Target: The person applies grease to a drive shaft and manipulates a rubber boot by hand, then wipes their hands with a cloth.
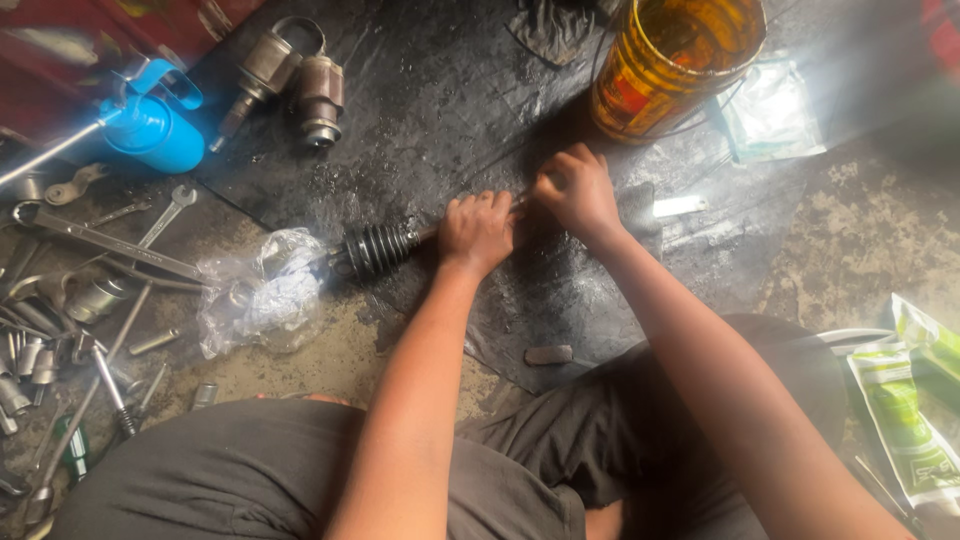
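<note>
A metal axle shaft lies across a black rubber mat (450,100), with a ribbed black rubber boot (378,248) on its left part. My left hand (476,230) is closed around the shaft just right of the boot. My right hand (575,190) grips the shaft further right, close to the left hand. The shaft's left end sits inside a clear plastic bag (262,290). Most of the bare shaft is hidden under my hands.
An amber plastic bucket (675,60) stands behind my hands. Two metal joint housings (295,80) and a blue oil can (150,125) lie at the back left. Wrenches and sockets (90,290) litter the left floor. Green packets (910,410) lie at right.
</note>
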